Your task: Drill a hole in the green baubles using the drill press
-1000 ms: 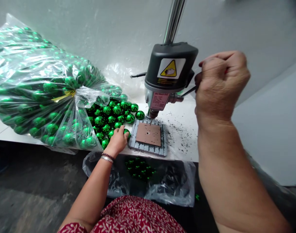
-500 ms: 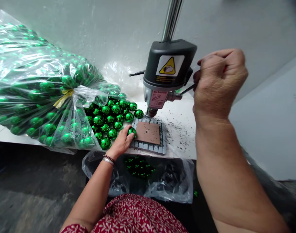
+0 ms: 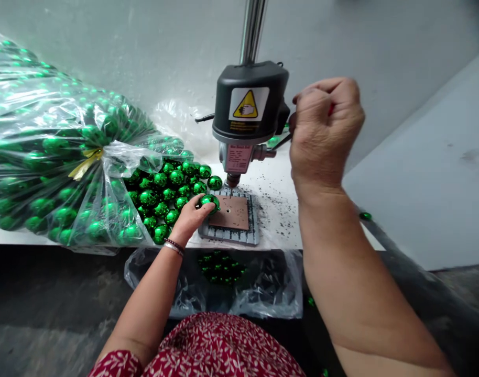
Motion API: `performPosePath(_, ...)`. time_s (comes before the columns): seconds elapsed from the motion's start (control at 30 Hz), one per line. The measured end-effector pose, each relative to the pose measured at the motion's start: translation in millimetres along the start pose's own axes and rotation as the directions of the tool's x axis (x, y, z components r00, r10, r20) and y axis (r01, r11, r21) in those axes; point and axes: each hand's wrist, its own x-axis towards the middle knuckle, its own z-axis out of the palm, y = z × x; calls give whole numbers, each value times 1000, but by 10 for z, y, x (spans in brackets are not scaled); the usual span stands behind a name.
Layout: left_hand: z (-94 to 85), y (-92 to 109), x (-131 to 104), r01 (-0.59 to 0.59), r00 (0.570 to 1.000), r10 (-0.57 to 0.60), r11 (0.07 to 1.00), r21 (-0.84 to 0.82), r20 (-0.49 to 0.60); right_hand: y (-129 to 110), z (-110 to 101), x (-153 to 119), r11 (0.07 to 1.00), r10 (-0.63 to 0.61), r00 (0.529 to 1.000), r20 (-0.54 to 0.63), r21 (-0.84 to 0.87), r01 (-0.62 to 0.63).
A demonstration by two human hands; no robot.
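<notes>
A shiny green ball [image 3: 210, 202] is pinched between the thumb and fingers of my left hand [image 3: 192, 215], at the left edge of a brown square board [image 3: 235, 217]. The board has a small hole and lies on the slotted grey base [image 3: 227, 236] of a small bench drill [image 3: 250, 104]. Above the board, the thin bit points down without touching it. My right hand [image 3: 326, 131] is closed around the drill's lever handle, on the right of the drill. More green balls [image 3: 161, 196] are heaped left of the base.
A large tied plastic bag of green balls [image 3: 58, 152] fills the left side. Dark shavings [image 3: 273, 204] lie right of the base. Below the table edge is a plastic-lined container [image 3: 263, 288] with green balls inside. A pale wall stands behind.
The view has shifted, so the drill and both hands appear further left. My left hand has lifted the green ball slightly and brought it nearer the board's edge. My right hand still grips the lever.
</notes>
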Motion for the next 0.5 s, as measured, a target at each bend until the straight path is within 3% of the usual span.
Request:
performPosePath(0.2,162,43,118,-125,989,117,988,94,89,-178,3,9,994,80,997,0,-71,-80)
performPosePath(0.37,214,43,122,-174,983,144,936,308,116,-235,-16,16,985,96,995,-13,-142,-97)
performPosePath(0.5,227,37,137,-176,982,138,913,369,128,-268,-2,105,970,136,990,29,-206,-127)
